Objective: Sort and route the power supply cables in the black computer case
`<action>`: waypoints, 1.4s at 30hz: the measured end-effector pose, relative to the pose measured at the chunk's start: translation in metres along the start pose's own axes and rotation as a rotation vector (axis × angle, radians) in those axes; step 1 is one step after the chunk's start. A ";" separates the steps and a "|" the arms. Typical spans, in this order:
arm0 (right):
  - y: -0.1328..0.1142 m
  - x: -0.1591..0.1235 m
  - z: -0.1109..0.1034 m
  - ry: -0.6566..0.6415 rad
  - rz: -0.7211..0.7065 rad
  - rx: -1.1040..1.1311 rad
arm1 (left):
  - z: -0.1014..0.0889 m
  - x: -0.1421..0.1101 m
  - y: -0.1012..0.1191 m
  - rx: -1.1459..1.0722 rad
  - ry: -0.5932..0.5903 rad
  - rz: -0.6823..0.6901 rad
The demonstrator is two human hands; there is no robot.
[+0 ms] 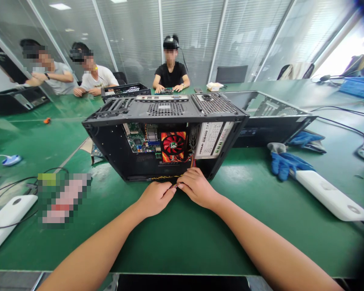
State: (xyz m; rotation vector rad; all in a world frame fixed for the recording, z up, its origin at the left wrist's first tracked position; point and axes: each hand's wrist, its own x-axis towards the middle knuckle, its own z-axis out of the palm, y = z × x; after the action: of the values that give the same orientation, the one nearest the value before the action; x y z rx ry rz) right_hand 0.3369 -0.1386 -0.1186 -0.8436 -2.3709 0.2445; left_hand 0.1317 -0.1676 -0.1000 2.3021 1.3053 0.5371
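An open black computer case (109,141) lies on the green table in front of me. Inside it I see a motherboard (136,141), a red cooling fan (173,146) and a power supply with a white label (214,139). Coloured power cables (193,161) come out of the power supply toward my hands. At the case's near lower edge, my left hand (156,198) is closed, thumb and finger pinching a cable. Right beside it my right hand (198,188) is also closed on the cables. The exact piece between the fingertips is mostly hidden.
Blue gloves (286,161) and a white device (330,194) lie at right. Behind them stands another case (269,127). At left are a white device (10,218), black cables (21,184) and a blue mouse-like object (12,160). Several people sit across the table (218,242).
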 end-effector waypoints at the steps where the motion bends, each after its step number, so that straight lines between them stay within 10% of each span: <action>1: 0.000 0.000 0.000 0.016 -0.005 0.009 | -0.001 0.000 0.001 -0.057 -0.012 -0.014; 7: 0.002 -0.001 0.001 0.035 -0.003 0.051 | -0.003 0.001 0.002 -0.145 -0.021 -0.040; 20: -0.002 0.003 -0.003 0.007 0.085 0.093 | 0.003 -0.001 -0.004 0.550 0.167 0.179; 33: 0.001 -0.001 0.002 0.002 0.028 0.020 | -0.002 0.000 0.002 0.001 0.005 -0.008; 42: 0.000 0.000 0.002 0.011 0.063 0.031 | 0.005 -0.001 -0.005 0.280 0.084 0.072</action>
State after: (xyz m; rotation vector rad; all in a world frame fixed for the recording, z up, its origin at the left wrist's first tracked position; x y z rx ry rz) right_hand 0.3356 -0.1383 -0.1198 -0.9035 -2.3266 0.3007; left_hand 0.1304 -0.1670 -0.1069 2.5875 1.4189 0.5075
